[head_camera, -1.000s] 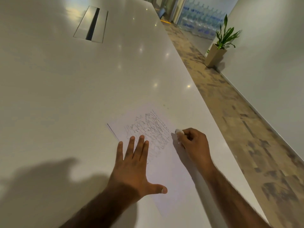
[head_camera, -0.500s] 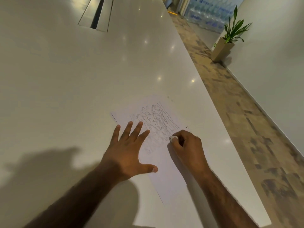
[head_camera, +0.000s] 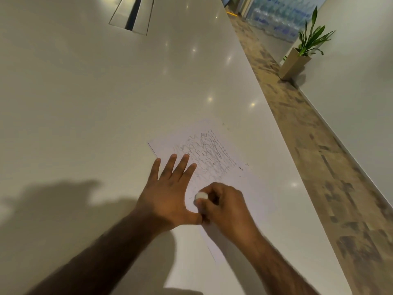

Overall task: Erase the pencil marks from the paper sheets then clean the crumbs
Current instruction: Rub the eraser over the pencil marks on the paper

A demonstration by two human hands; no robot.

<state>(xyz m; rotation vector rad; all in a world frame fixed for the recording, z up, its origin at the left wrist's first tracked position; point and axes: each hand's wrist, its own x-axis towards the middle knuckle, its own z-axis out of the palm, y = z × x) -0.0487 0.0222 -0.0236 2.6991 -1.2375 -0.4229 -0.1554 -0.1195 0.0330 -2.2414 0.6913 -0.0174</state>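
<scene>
Presently the paper sheet (head_camera: 251, 188) lies on the white table (head_camera: 85, 103), near the right edge, which runs from 12 to 5 o'clock. Broad bare tabletop extends toward 9 and 11 o'clock. Left hand (head_camera: 168, 196) lies flat with fingers spread, pressing the sheet's left margin. Right hand (head_camera: 225, 209) pinches a white eraser (head_camera: 201, 196) at 6 o'clock of the pencil marks (head_camera: 210, 154). The sheet's long axis runs from 11 to 5 o'clock. Dark crumbs (head_camera: 244, 165) lie at 3 o'clock of the marks.

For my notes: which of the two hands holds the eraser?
The right hand: its fingers curl round the white eraser, while the left hand lies flat, fingers spread, on the paper.
</scene>
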